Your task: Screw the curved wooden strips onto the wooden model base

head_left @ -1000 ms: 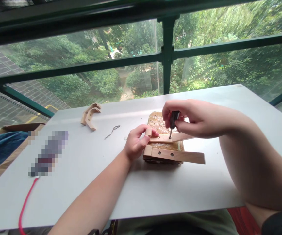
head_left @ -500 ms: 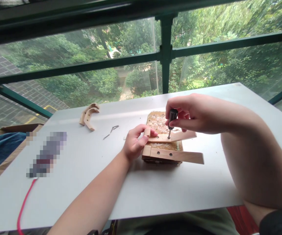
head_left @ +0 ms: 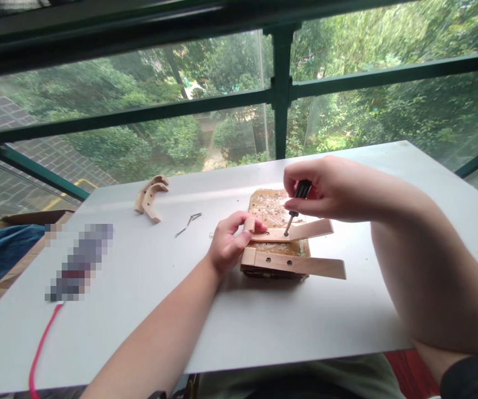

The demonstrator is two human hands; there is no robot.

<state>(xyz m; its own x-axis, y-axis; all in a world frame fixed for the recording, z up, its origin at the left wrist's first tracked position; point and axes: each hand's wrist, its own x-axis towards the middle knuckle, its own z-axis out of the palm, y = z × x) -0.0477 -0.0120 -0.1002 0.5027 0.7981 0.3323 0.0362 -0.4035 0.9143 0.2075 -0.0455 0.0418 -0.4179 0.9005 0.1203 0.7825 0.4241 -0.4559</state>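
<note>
My right hand (head_left: 315, 188) is closed around the black handle of a screwdriver (head_left: 302, 191). The tool leans to the right, its tip at a screw in the farther wooden piece (head_left: 305, 231). My left hand (head_left: 234, 235) grips the left end of that same piece, fingers wrapped round it. Below lies a brown block (head_left: 266, 202) wrapped in clear tape and dotted with holes. A nearer wooden piece (head_left: 301, 262) rests across the block's near side, with two dark screws in it. Both pieces stick out past the block to the right.
Two curved wooden pieces (head_left: 151, 198) lie at the back left of the white table (head_left: 139, 293). Several loose screws (head_left: 189, 223) are left of the block. A blurred-out object (head_left: 81, 263) with a red cable (head_left: 43, 346) sits at left, near a cardboard box (head_left: 18, 257). Windows rise behind.
The screwdriver has gone from nearly upright to leaning right, its tip staying at the screw. My right hand has shifted slightly right. My left hand and the wooden pieces have kept their places.
</note>
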